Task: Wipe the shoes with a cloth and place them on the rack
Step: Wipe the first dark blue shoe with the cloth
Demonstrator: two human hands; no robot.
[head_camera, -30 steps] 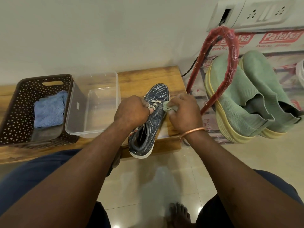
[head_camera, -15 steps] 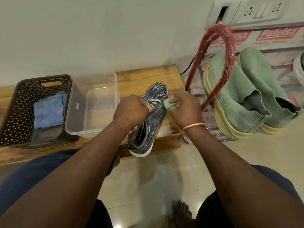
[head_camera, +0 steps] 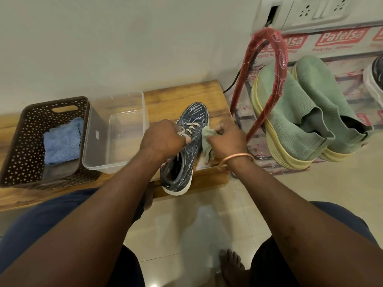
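A dark blue sneaker point(head_camera: 192, 125) with white laces and a white sole lies on the wooden bench point(head_camera: 180, 94), toe pointing away from me. My left hand point(head_camera: 162, 137) grips its left side at the laces. My right hand point(head_camera: 227, 137) holds a pale green cloth point(head_camera: 207, 141) against the sneaker's right side. To the right, the red-framed shoe rack point(head_camera: 267, 79) carries a pair of green knit shoes point(head_camera: 290, 112) with yellow soles.
A clear plastic tub point(head_camera: 118, 133) stands on the bench left of the sneaker. Beside it a brown perforated basket point(head_camera: 31, 125) holds a blue cloth point(head_camera: 62, 139). Another shoe point(head_camera: 376, 77) shows at the right edge. My bare foot point(head_camera: 230, 266) is on the tiled floor.
My right hand has slid the green cloth back along the sneaker's right side toward me, and more cloth now hangs below the hand. The left hand keeps its hold.
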